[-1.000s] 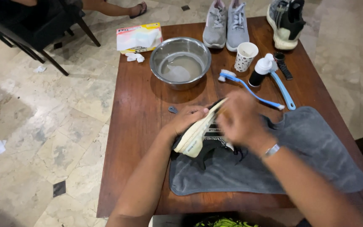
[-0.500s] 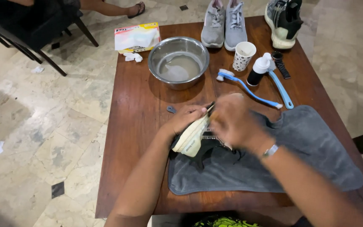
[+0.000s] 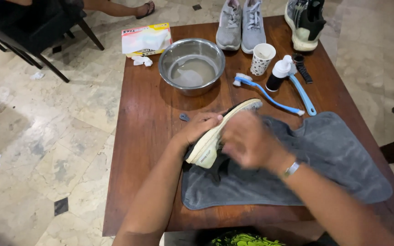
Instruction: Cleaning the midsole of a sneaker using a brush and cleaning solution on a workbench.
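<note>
A shoe [image 3: 222, 132] is being held tilted on its side over the near middle of the table [image 3: 147, 118], its pale cream sole turned up toward the person and its toe pointing away toward the far right. The left hand [image 3: 199, 130] is gripping it from the left, fingers wrapped around the sole edge. The right hand [image 3: 247, 141] is sitting over the shoe's upper side (it is blurred, so I cannot tell whether it is pinching something or simply pressing on the shoe). A bracelet [image 3: 292, 169] is showing on that wrist.

Under the shoe and both hands a grey towel [image 3: 324, 164] is lying spread across the near right part of the table. Just beyond the toe, a blue-handled brush [image 3: 267, 93] is resting on the wood, with a second blue brush [image 3: 303, 89] crossing beside it. A small bottle [image 3: 279, 74] with a white cap is standing next to a spotted paper cup [image 3: 261, 58]. To the left of these a steel bowl [image 3: 191, 66] is holding cloudy water. At the far edge a pair of grey sneakers [image 3: 241, 23] is standing, and a dark-and-white sneaker [image 3: 305, 23] is sitting at the far right corner. A tissue pack [image 3: 146, 38] is lying at the far left corner.
</note>
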